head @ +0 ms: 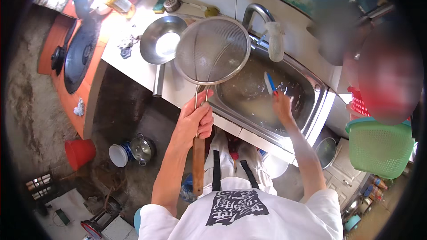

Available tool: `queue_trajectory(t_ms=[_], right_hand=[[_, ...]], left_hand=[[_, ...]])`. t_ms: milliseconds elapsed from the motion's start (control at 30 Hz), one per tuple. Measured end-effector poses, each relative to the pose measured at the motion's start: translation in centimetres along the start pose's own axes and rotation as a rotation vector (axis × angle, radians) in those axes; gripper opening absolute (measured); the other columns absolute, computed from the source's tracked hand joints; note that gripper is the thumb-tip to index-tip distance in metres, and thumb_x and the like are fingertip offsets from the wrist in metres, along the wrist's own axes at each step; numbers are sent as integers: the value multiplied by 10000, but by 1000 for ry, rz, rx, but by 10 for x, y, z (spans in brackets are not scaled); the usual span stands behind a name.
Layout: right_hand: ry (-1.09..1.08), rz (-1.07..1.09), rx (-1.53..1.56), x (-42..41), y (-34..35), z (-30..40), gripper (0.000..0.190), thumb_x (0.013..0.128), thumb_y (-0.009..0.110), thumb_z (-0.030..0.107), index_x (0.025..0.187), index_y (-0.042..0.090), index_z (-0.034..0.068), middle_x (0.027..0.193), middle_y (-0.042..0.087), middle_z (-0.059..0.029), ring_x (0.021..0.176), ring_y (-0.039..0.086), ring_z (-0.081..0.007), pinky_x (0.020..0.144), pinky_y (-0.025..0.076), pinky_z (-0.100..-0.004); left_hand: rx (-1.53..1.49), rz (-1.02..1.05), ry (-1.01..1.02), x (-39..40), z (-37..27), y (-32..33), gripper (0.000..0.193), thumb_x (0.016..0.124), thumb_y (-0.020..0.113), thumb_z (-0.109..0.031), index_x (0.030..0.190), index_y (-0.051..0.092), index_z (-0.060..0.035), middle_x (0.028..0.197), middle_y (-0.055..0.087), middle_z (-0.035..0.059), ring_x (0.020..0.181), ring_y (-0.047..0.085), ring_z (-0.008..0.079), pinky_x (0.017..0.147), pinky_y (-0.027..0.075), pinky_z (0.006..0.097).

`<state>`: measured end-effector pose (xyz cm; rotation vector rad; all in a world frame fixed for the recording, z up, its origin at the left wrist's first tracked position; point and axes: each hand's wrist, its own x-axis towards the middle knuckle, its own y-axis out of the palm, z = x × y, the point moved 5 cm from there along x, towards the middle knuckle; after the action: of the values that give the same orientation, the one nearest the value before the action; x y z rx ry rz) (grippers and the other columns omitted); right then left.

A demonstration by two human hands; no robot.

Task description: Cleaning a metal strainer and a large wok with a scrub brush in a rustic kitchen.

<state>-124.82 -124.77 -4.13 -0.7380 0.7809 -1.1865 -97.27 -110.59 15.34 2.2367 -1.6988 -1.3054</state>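
My left hand [197, 116] is closed around the metal shaft of a wire-mesh strainer [213, 50], just above its wooden handle [198, 166]. The strainer's round mesh bowl is raised over the counter and the left side of the sink. A blue and white brush [269, 82] with a red part is gripped in my right hand [283, 105], low over the cloudy water [247, 90] in the metal sink [267, 136]. Bubbles or splashes show around the brush. Left of the strainer, a metal ladle-like pan [151, 40] rests on the white counter, its handle reaching past the edge.
A curved faucet [258, 8] with a cloth-wrapped spout rises behind the sink. A sponge [160, 5] and scrubber [171, 4] lie along the wall. A black wok [81, 56] sits on the orange counter at left. Green basket [380, 146] at right; red bucket [80, 153] on the floor.
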Motion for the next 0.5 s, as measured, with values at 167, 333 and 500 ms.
queue_trajectory(t_ms=[167, 333, 500], right_hand=[[-110, -7, 140, -60, -27, -3, 152, 861, 536, 149, 882, 594, 11, 752, 596, -244, 740, 598, -437, 617, 441, -469], [37, 71, 262, -77, -71, 5, 216, 859, 561, 216, 873, 580, 1, 717, 585, -237, 660, 594, -396, 611, 442, -447], [62, -24, 216, -82, -62, -24, 263, 873, 547, 262, 875, 581, 1, 753, 608, -250, 716, 607, -431, 636, 452, -483]], left_hand=[[-105, 86, -11, -14, 5, 5, 236, 980, 442, -99, 1205, 513, -95, 593, 318, -42, 418, 267, 51, 361, 230, 217], [-155, 180, 48, -34, 2, 22, 295, 983, 440, -100, 1268, 514, -91, 576, 302, -59, 402, 260, 32, 330, 205, 188], [-219, 262, 53, -47, -1, 32, 305, 982, 435, -89, 1279, 506, -80, 590, 305, -55, 415, 252, 23, 329, 206, 182]])
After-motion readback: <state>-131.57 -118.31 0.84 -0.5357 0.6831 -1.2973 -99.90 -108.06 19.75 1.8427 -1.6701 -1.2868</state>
